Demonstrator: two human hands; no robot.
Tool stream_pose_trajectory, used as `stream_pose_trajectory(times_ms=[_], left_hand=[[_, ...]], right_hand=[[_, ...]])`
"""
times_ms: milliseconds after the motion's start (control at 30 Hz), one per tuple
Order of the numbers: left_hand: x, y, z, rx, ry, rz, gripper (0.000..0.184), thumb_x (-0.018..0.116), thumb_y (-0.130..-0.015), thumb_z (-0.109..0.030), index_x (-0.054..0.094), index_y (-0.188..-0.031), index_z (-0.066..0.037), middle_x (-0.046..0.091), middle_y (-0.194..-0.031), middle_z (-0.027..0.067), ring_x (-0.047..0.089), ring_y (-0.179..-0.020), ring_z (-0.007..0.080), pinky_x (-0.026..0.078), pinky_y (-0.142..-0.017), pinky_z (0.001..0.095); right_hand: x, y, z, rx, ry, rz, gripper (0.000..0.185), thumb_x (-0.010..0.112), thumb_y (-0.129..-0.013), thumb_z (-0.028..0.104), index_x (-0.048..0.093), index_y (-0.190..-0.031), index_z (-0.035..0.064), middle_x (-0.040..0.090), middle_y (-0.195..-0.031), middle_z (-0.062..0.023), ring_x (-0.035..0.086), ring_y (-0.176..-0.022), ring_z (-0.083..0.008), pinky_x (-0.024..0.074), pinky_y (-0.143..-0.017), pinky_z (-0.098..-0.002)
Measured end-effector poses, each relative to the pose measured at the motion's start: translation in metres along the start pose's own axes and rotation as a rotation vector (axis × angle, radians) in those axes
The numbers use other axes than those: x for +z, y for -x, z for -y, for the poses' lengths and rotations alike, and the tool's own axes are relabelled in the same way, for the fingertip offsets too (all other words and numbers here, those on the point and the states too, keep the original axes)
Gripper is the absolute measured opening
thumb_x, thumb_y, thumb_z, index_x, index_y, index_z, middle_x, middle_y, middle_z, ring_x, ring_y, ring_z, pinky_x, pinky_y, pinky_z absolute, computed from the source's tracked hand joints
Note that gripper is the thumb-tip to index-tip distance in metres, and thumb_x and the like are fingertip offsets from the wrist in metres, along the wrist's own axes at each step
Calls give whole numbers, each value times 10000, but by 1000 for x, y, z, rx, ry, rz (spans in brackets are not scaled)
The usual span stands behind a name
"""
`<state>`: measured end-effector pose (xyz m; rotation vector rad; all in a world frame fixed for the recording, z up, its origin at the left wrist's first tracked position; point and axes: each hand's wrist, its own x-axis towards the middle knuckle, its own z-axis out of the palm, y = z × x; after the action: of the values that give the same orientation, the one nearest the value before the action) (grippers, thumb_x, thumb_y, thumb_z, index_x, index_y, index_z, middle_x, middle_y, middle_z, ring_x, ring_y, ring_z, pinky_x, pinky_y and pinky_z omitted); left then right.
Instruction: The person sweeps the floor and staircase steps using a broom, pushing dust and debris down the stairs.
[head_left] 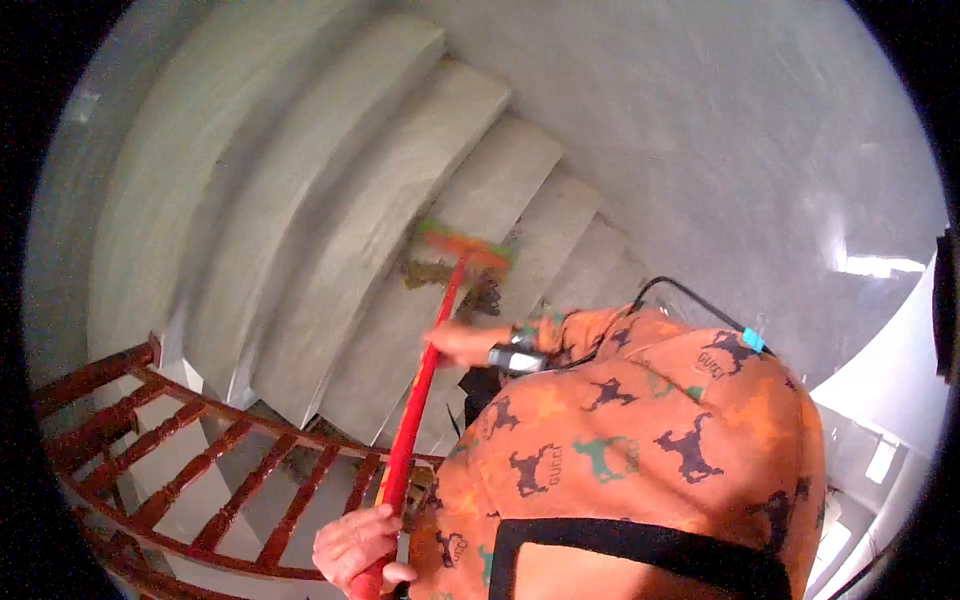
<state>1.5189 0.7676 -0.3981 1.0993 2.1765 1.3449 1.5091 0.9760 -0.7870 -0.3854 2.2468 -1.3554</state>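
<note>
A red broom handle runs from the bottom of the view up to an orange and green broom head, which is blurred and lies over a stair step. My left hand is closed round the lower end of the handle. Further up, my right hand grips the handle below the head, with a device strapped at its wrist. Brownish and dark bits show beside the broom head on the concrete.
Curved concrete steps rise at the upper left. A reddish-brown wooden railing bends along the lower left. A smooth grey wall stands at the upper right. A black cable loops near my right arm.
</note>
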Motion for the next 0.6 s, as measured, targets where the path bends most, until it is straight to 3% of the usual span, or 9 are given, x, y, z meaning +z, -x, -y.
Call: stream_pose_trajectory(times_ms=[33, 100, 200, 233, 333, 367, 433, 533, 600], left_hand=[[3, -6, 13, 6, 13, 13, 444, 605, -742, -342, 464, -1051, -56, 571, -829, 193, 573, -738, 294, 468, -712, 446], [21, -32, 49, -59, -58, -66, 397, 650, -643, -421, 576, -703, -35, 621, -773, 110, 610, -752, 256, 488, -639, 324], [66, -69, 120, -45, 1, 11, 320, 702, -630, -253, 577, -829, -37, 594, -965, 103, 585, -857, 262, 471, -699, 320], [79, -95, 133, 3, 84, 2, 308, 714, -616, -214, 572, -817, -29, 598, -943, 111, 583, -868, 264, 469, -708, 319], [83, -135, 128, 39, 149, -38, 294, 731, -593, -165, 563, -784, -16, 608, -898, 118, 580, -885, 267, 465, -726, 316], [76, -137, 124, 44, 122, -78, 290, 736, -585, -156, 557, -763, -12, 612, -874, 117, 579, -890, 269, 463, -734, 315], [49, -109, 112, 27, 123, -170, 287, 739, -580, -201, 551, -704, -23, 619, -812, 117, 592, -856, 267, 474, -703, 313], [-18, -84, 67, -19, -55, -165, 366, 701, -582, -357, 534, -636, -36, 618, -750, 111, 609, -798, 260, 489, -634, 312], [-51, -72, 33, -43, -142, -228, 452, 652, -578, -470, 528, -613, -37, 615, -715, 109, 614, -761, 262, 493, -617, 311]], right_hand=[[-12, 5, -12, 13, -13, -50, 159, 599, -672, 151, 509, -734, 36, 534, -712, -106, 532, -666, -250, 427, -554, -351], [-55, 19, -44, -10, 77, -173, 156, 596, -678, 150, 508, -736, 36, 533, -716, -104, 531, -671, -249, 427, -558, -351], [-133, 40, -95, -86, 426, -203, 200, 618, -571, 105, 515, -725, 29, 508, -682, -162, 488, -636, -347, 388, -544, -420], [-165, 45, -102, -71, 580, -135, 120, 568, -650, 111, 511, -723, 35, 520, -640, -120, 522, -614, -301, 426, -530, -391], [-149, 29, -185, 430, -601, -519, 101, 502, -733, 141, 491, -712, 43, 519, -605, -69, 547, -605, -223, 472, -525, -345], [-139, 23, -199, 318, -344, -444, 120, 479, -760, 164, 483, -723, 49, 517, -623, -55, 548, -615, -188, 485, -531, -332], [-116, 2, -188, 166, -100, -352, 143, 455, -788, 186, 475, -735, 56, 514, -641, -41, 549, -626, -153, 499, -536, -319], [-71, -52, -105, 53, -400, -262, 169, 463, -805, 232, 471, -777, 65, 509, -703, -46, 541, -622, -157, 489, -515, -322], [-105, -65, 33, 348, -772, -160, 214, 455, -819, 273, 470, -793, 61, 516, -733, -48, 540, -623, -159, 483, -503, -301]])
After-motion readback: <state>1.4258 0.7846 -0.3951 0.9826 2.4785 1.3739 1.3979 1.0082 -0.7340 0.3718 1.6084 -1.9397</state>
